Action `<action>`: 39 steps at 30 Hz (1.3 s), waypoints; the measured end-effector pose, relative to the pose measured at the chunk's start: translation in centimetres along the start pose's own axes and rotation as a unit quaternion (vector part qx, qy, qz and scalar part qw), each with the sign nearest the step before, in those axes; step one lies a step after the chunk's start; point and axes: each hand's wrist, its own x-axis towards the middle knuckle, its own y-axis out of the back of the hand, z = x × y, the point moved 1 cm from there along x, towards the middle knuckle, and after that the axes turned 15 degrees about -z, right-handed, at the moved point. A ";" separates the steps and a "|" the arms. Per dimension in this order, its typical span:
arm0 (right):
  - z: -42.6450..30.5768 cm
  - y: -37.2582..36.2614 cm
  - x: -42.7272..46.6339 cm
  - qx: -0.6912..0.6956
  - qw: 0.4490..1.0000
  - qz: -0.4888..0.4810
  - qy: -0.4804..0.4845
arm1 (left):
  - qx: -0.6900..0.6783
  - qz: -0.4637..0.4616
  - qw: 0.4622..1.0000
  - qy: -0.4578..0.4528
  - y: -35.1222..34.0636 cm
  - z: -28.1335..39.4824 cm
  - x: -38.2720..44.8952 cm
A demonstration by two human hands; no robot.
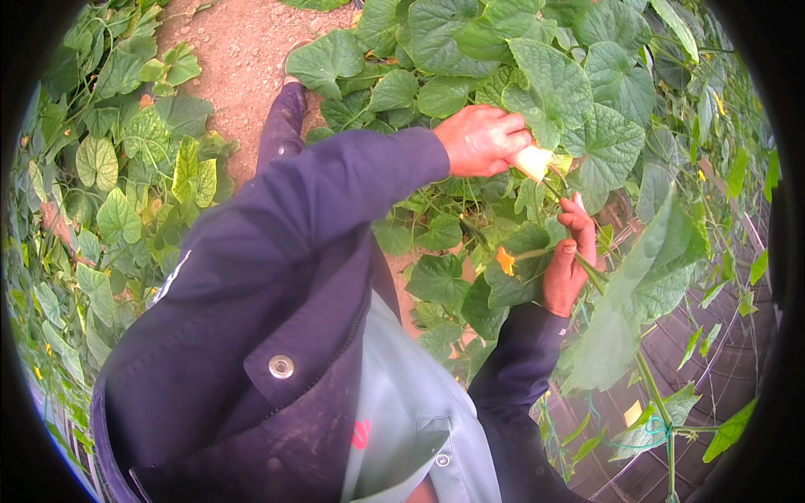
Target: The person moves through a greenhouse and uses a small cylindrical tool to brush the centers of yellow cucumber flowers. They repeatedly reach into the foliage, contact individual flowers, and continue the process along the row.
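My left hand (pixel 481 141) is closed on a pale, cylinder-like object (pixel 531 162) whose lit end is washed out; its exact kind cannot be told. That end is close to a thin cucumber stem (pixel 556 188). Below and to the right, my right hand (pixel 569 258) has its thumb and fingers around the vine, with the fingertips near the pale object. An orange-yellow flower (pixel 505 261) lies just left of the right thumb. A large cucumber leaf (pixel 648 289) in the foreground covers part of the vine to the right of this hand.
Dense cucumber foliage (pixel 440 38) rises beyond my hands, and more leafy plants (pixel 119 217) stand at left. Bare soil (pixel 220 69) runs between them. At lower right, a teal string (pixel 657 427) loops round an upright vine stem (pixel 651 383) above dark ground covering (pixel 736 352).
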 end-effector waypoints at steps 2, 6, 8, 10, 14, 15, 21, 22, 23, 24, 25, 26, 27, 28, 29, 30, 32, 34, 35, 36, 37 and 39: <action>2.7 0.9 -0.4 0.015 1.000 -0.012 -0.001 | -0.003 0.007 1.000 0.003 -0.2 -0.5 -0.3; 0.5 -0.9 0.2 0.026 0.999 0.036 0.013 | -0.007 0.013 1.000 0.027 -0.3 -1.0 -1.0; 0.1 -1.2 0.0 0.037 0.999 0.040 0.005 | -0.017 0.022 0.999 0.028 -0.4 -0.9 -1.2; 0.0 -0.8 0.0 0.040 0.999 0.031 0.005 | -0.011 0.031 0.999 0.029 -0.7 -0.9 -1.1; 1.9 0.0 -0.4 0.097 0.993 0.031 -0.055 | 0.014 0.036 0.998 0.040 -0.9 -0.1 -1.0; 2.0 0.1 -0.6 0.077 0.995 0.035 -0.044 | 0.019 0.036 0.998 0.047 -0.6 0.4 -1.2; 3.6 0.6 -1.9 0.053 0.997 0.047 -0.042 | 0.007 0.080 0.996 0.045 -0.6 1.8 -1.8; 3.9 0.8 -2.8 0.046 0.996 0.056 -0.044 | 0.008 0.078 0.996 0.036 -0.5 2.3 -1.6; 4.3 1.1 -3.7 0.040 0.996 0.067 -0.050 | 0.008 0.074 0.997 0.028 -0.4 2.8 -1.4; 4.5 1.1 -4.3 0.031 0.995 0.076 -0.057 | 0.000 0.070 0.997 0.031 -0.8 2.8 -1.5; 4.7 1.2 -4.4 0.026 0.995 0.072 -0.058 | 0.004 0.074 0.996 0.042 -0.8 2.8 -2.0; 5.0 1.2 -4.3 0.023 0.996 0.068 -0.054 | 0.008 0.077 0.996 0.052 -0.7 2.5 -2.4; 5.1 1.1 -4.3 0.015 0.996 0.071 -0.053 | 0.004 0.078 0.995 0.057 -0.6 2.7 -2.6; 5.1 1.1 -4.4 0.005 0.995 0.076 -0.056 | -0.012 0.069 0.996 0.063 -0.3 2.6 -2.9; 5.0 1.2 -4.6 -0.005 0.995 0.086 -0.058 | -0.008 0.082 0.995 0.060 0.0 2.7 -3.2; 4.8 1.2 -4.6 -0.018 0.993 0.095 -0.062 | -0.004 0.093 0.994 0.056 0.3 2.7 -3.8; 4.0 1.1 -4.9 -0.041 0.989 0.122 -0.077 | -0.011 0.091 0.994 0.062 1.1 2.4 -5.0; 1.3 0.9 -4.6 -0.043 0.979 0.170 -0.108 | -0.036 0.065 0.994 0.086 2.6 2.1 -6.4; -0.8 0.3 -4.4 -0.010 0.971 0.208 -0.121 | -0.027 0.083 0.992 0.087 3.7 1.6 -7.0; -2.8 -0.4 -4.3 0.021 0.959 0.247 -0.137 | -0.024 0.100 0.991 0.085 5.4 1.5 -7.4; -4.1 -1.2 -4.6 -0.012 0.955 0.267 -0.129 | -0.025 0.116 0.989 0.085 7.0 1.3 -7.8; -6.5 -2.6 -5.3 -0.082 0.943 0.301 -0.113 | -0.008 0.147 0.986 0.077 10.5 0.1 -8.3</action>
